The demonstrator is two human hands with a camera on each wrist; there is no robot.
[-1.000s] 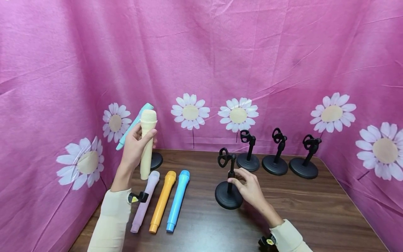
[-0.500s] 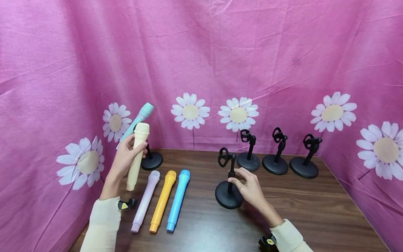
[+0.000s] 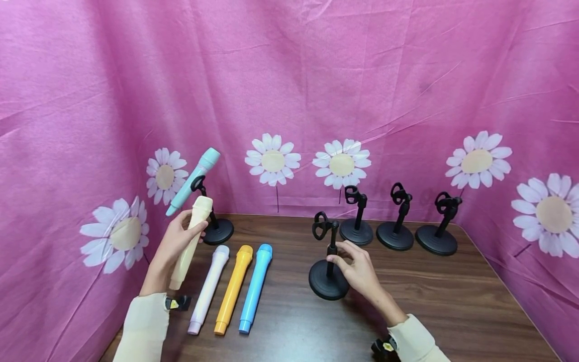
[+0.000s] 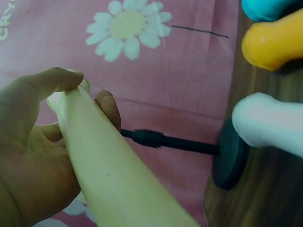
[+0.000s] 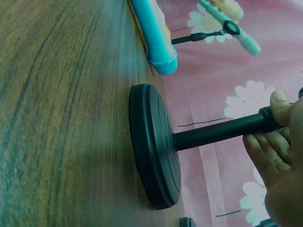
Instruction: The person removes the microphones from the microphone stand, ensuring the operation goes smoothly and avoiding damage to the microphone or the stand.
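Inspecting remotely, I find three microphones (image 3: pixel 233 290) lying lower left of centre. Left of them, the left hand (image 3: pixel 173 243) grips a cream microphone (image 3: pixel 185 260); right of centre, the right hand (image 3: pixel 360 270) pinches an upright stand (image 3: pixel 326 282). Farther back, a mounted mint microphone (image 3: pixel 192 183) leans at left; three holders (image 3: pixel 395 237) stand right.

Cloth-Walled Tabletop Booth

Looks like a draped booth; hard to tell whether within a home or studio. Shows pink daisy-print cloth (image 3: pixel 289 75) beyond the left hand (image 3: pixel 173 240) and right hand (image 3: pixel 359 267), wood-grain table (image 3: pixel 294 322) beneath.
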